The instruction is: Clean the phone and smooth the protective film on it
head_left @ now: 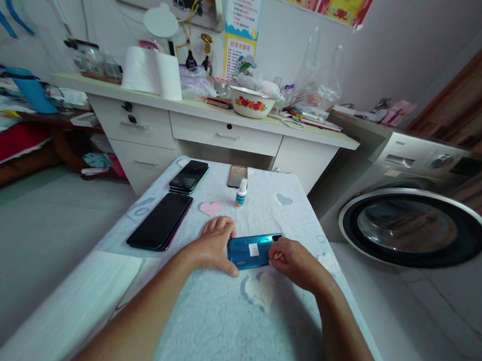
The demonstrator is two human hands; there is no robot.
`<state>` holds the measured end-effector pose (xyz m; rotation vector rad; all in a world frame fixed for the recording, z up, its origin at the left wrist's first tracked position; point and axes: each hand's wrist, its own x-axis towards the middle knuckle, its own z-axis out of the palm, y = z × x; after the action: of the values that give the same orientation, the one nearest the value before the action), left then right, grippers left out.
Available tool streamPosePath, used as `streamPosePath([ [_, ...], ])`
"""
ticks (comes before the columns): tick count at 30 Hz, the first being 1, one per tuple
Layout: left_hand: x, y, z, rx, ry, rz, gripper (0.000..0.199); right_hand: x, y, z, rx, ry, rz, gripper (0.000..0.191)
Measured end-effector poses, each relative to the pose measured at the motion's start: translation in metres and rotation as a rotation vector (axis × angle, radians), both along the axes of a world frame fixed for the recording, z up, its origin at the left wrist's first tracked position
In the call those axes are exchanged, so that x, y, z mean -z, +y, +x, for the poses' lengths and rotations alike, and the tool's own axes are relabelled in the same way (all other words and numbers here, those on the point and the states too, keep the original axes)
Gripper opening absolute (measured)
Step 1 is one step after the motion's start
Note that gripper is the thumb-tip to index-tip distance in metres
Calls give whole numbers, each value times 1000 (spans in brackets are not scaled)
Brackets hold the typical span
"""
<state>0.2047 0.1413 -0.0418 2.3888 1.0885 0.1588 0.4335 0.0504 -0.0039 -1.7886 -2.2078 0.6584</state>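
A blue smartphone [241,253] lies back side up on the cloth-covered table, with a small white square sticker [254,249] on its back. My left hand [215,246] grips the phone's left end, thumb at the near edge and fingers towards the far edge. Over the right end, by the camera bump, my right hand [291,261] is closed with curled fingers resting on the phone's back; whatever they hold, if anything, is hidden. Behind the phone stands a small white spray bottle [241,194] with a blue label.
Dark phones lie in a front stack [159,222] and a back stack [189,175] on the left. Another phone [238,175] lies at the table's far edge. A white desk [227,132] stands beyond, bearing a flowered bowl [252,102]. At right is a washing machine [386,155].
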Motion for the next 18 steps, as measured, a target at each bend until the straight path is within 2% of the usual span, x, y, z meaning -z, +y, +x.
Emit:
streamPosePath([
  [7, -2, -1, 1, -9, 5, 3, 76, 11, 2, -24, -56, 59, 91, 11],
  [18, -1, 0, -1, 5, 18, 8, 76, 20, 11, -9, 134, 0, 173, 13],
])
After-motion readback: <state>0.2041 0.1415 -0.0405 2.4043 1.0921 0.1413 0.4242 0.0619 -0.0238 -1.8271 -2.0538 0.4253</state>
